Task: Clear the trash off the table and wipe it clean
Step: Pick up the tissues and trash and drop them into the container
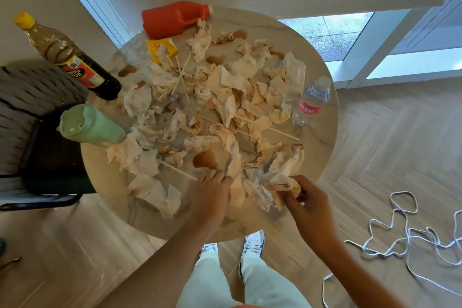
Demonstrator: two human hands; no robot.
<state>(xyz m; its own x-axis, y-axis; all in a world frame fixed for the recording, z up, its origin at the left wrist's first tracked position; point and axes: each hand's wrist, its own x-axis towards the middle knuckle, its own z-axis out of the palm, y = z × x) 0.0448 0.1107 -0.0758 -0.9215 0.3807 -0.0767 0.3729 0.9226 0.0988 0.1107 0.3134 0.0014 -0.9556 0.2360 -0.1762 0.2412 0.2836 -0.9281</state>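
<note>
Both hands, the left hand and right hand, are pinching stained crumpled paper tissues at the round marble counter's near edge, risking dragging them through the brown sauce puddle just beyond.

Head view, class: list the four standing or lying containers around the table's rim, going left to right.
Tall yellow-capped sauce bottle → mint-green plastic tumbler → red plastic jug lying on its side → small clear water bottle with pink label.
</note>
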